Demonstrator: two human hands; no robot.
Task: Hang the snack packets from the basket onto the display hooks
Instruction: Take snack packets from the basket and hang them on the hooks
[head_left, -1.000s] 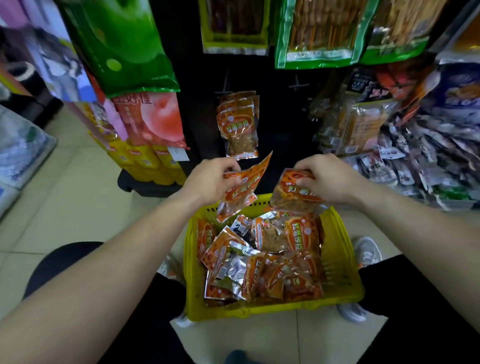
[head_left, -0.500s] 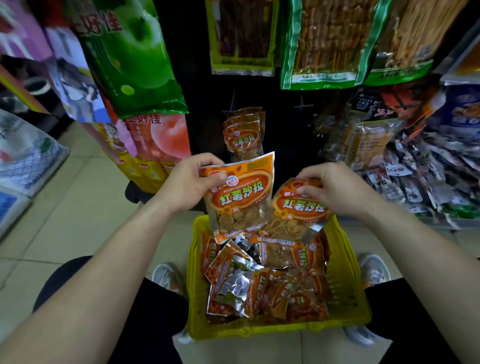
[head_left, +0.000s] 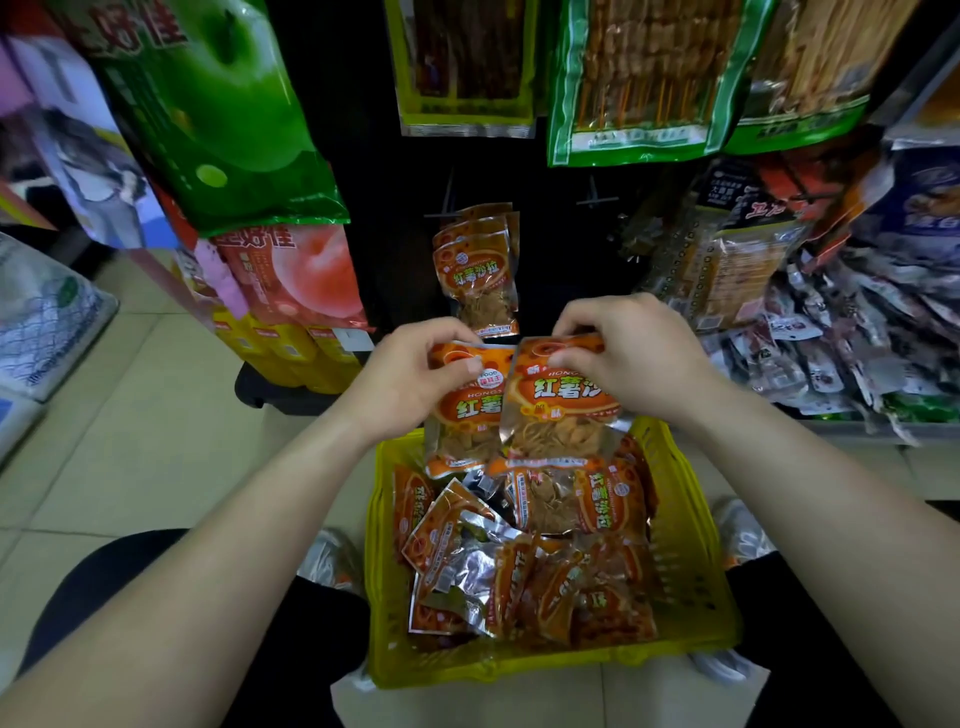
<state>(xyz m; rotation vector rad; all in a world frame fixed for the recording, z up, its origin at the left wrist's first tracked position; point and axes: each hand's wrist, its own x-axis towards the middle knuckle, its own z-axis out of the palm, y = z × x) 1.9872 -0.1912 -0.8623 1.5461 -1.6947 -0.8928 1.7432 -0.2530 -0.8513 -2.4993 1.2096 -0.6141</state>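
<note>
**Materials and finish, shelf front**

Two orange packets held side by side: glossy plastic film, printed top, clear lower window showing rough, dry chips. Left hand and right hand pinch the top seals; bare skin, matt.

Loose packets in the basket: same glossy film; several lie back-up, silver foil-like, crinkled, mirror-bright highlights.

Basket: yellow plastic, perforated lattice walls, smooth with a dull sheen.

Hung packets on the rack: glossy film, part clear.

Large green bag: shiny printed plastic, soft creases.

Floor: pale tiles, smooth, low sheen, visible grout lines.

Trousers: black cloth, matt.
</note>
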